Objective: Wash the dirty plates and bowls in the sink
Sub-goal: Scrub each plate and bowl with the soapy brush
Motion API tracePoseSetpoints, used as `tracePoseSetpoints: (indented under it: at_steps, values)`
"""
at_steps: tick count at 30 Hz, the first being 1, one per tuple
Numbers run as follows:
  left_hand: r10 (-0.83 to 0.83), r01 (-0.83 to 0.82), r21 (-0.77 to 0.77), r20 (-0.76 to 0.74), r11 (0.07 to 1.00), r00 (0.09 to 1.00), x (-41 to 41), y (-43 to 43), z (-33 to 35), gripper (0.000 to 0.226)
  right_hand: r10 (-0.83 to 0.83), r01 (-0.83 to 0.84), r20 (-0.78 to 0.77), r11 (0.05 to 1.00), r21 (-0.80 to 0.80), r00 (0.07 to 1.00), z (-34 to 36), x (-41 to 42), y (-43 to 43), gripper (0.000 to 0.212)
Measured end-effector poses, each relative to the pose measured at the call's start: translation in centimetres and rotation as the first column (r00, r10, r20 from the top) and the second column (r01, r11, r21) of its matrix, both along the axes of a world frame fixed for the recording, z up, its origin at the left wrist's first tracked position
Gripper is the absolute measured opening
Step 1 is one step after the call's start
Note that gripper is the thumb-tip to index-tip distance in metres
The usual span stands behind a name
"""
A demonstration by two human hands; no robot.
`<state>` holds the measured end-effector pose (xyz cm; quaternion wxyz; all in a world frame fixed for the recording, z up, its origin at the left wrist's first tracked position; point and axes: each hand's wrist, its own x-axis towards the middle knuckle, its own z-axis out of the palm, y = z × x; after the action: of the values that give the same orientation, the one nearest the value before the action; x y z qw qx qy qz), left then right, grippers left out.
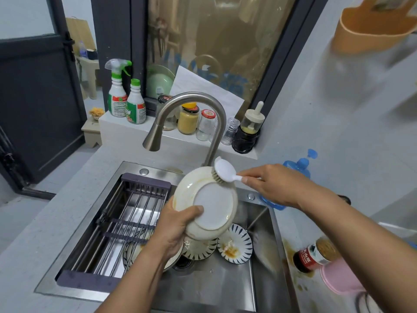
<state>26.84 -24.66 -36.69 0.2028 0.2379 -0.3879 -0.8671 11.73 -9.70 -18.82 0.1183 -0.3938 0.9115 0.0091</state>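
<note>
Left hand (pixel 173 231): grips round cream ceramic plate (pixel 206 204) over the steel sink (pixel 225 288).
Right hand (pixel 274 185): holds white plastic brush (pixel 222 171).
Risk: wet plate may slip onto the patterned bowls (pixel 234 243).

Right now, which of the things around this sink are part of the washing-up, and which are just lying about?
In the job: white plate gripped by the left hand; brush held by the right hand, bristles on the plate's rim; patterned dishes waiting in the sink; faucet.
Lying about: spray bottles, jars on the ledge, blue bottle, red-labelled bottle and pink container on the counter.
</note>
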Motion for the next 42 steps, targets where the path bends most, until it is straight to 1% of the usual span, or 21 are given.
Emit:
tracePoseSetpoints:
  at_steps: [2,4,6,9,12,15,18,20,21,24,25,28,29,30,32,34,36,37,39,41,42]
  values:
    - [0.032,-0.026,0.088,-0.073,0.996,0.997,-0.1,-0.6,0.2,0.07,-0.05,0.053,0.06,0.998,-0.047,0.997,-0.2,-1.1,0.6,0.032]
    - [0.059,-0.032,0.199,-0.133,0.98,0.989,-0.5,-1.0,0.2,0.071,-0.076,0.085,0.095,0.992,-0.09,0.993,-0.5,-1.7,1.3,0.033]
    - [0.068,-0.008,0.311,-0.182,0.95,0.981,-0.7,-0.9,0.3,0.071,-0.078,0.09,0.104,0.99,-0.113,0.992,-0.7,-1.5,1.8,0.031]
    - [0.084,0.012,0.416,-0.211,0.909,0.974,-1.1,-0.5,0.1,0.068,-0.071,0.081,0.095,0.991,-0.108,0.993,-1.6,-0.4,2.5,0.03]
    - [0.124,-0.012,0.527,-0.178,0.85,0.976,-1.4,-0.1,-0.1,0.061,-0.012,0.011,-0.007,0.999,-0.039,1.0,-3.0,1.1,3.2,0.033]
    - [0.174,-0.042,0.628,-0.151,0.777,0.973,-1.9,0.1,-0.3,0.07,0.076,-0.074,-0.095,0.997,0.026,0.993,-4.0,3.3,3.3,0.037]
    - [0.185,-0.039,0.679,-0.143,0.733,0.972,-2.0,0.2,-0.8,0.07,0.148,-0.138,-0.172,0.988,0.07,0.974,-4.4,4.7,3.3,0.039]
    - [0.167,-0.027,0.686,-0.139,0.727,0.976,-1.9,0.3,-1.3,0.073,0.123,-0.114,-0.166,0.991,0.066,0.978,-4.3,4.4,3.7,0.039]
    - [0.158,-0.014,0.687,-0.147,0.727,0.976,-1.7,0.4,-1.6,0.078,0.083,-0.077,-0.135,0.996,0.051,0.987,-3.9,3.9,3.9,0.038]
    - [0.11,0.097,0.697,-0.247,0.71,0.963,-1.1,0.5,-2.0,0.114,-0.044,0.044,-0.001,0.998,-0.052,0.999,-3.2,1.6,4.3,0.035]
    - [0.088,0.136,0.692,-0.279,0.709,0.956,-0.9,0.6,-2.0,0.119,-0.07,0.074,0.048,0.993,-0.09,0.996,-3.1,0.8,4.4,0.033]
    - [0.032,0.203,0.655,-0.328,0.728,0.944,-0.7,0.8,-1.9,0.118,-0.09,0.128,0.181,0.969,-0.211,0.979,-2.4,-0.8,4.0,0.024]
    - [0.019,0.211,0.65,-0.328,0.73,0.945,-0.6,0.9,-1.9,0.116,-0.091,0.137,0.199,0.962,-0.235,0.976,-2.2,-1.1,3.7,0.024]
    - [-0.001,0.219,0.636,-0.325,0.74,0.946,-0.6,1.0,-1.9,0.114,-0.092,0.138,0.193,0.961,-0.239,0.977,-1.9,-1.3,3.5,0.025]
    - [-0.033,0.219,0.602,-0.305,0.768,0.952,-0.7,1.0,-1.4,0.111,-0.104,0.132,0.129,0.965,-0.227,0.986,-1.5,-1.3,3.0,0.029]
    - [-0.049,0.218,0.561,-0.301,0.799,0.953,-0.8,1.0,-1.2,0.097,-0.089,0.09,0.016,0.982,-0.164,0.996,-1.1,-0.3,2.8,0.032]
    - [-0.06,0.221,0.523,-0.307,0.823,0.95,-1.0,0.8,-1.2,0.069,0.024,-0.023,-0.136,1.0,0.008,0.99,-0.7,1.5,2.4,0.035]
    - [-0.06,0.216,0.501,-0.309,0.838,0.949,-1.1,0.7,-1.3,0.066,0.09,-0.072,-0.189,0.993,0.098,0.978,-0.8,2.5,2.1,0.038]
    - [-0.089,0.223,0.435,-0.307,0.873,0.947,-1.6,0.7,-1.7,0.07,0.22,-0.166,-0.253,0.962,0.218,0.942,-1.6,4.1,1.2,0.041]
    - [-0.107,0.211,0.393,-0.27,0.895,0.957,-1.7,1.2,-1.4,0.068,0.296,-0.226,-0.277,0.939,0.258,0.914,-2.4,4.9,0.1,0.041]
    - [-0.112,0.206,0.382,-0.254,0.901,0.961,-1.7,1.5,-1.5,0.066,0.3,-0.225,-0.289,0.938,0.264,0.909,-2.7,4.9,-0.3,0.04]
